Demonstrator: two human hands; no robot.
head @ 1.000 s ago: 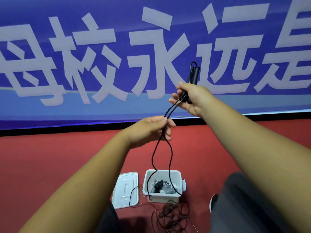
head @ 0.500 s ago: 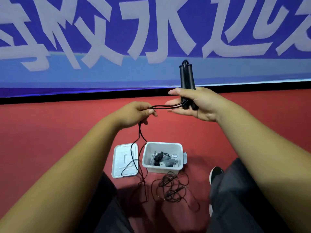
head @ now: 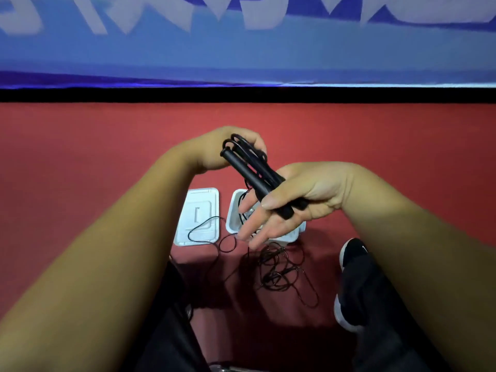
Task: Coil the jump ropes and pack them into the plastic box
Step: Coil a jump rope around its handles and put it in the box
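Handles [head: 251, 171] lie pinned under the thumb of our right hand [head: 300, 200], while our left hand [head: 212, 150] curls round the cord [head: 243, 142] at their tops. Box [head: 231, 221] stands open on the floor [head: 107, 157] below, lid [head: 198, 216] just beside it, loose rope [head: 279, 267] tangled in front.

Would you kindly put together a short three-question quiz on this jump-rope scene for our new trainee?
1. True or false: the flat white plastic lid sits on the open white plastic box.
2. The right hand pins the two black cylindrical jump-rope handles with its: A) thumb B) little finger C) wrist.
3. Fill in: the loose tangle of thin black cord lies on the red ____.
Key: 1 false, it lies beside the box; 2 A; 3 floor.
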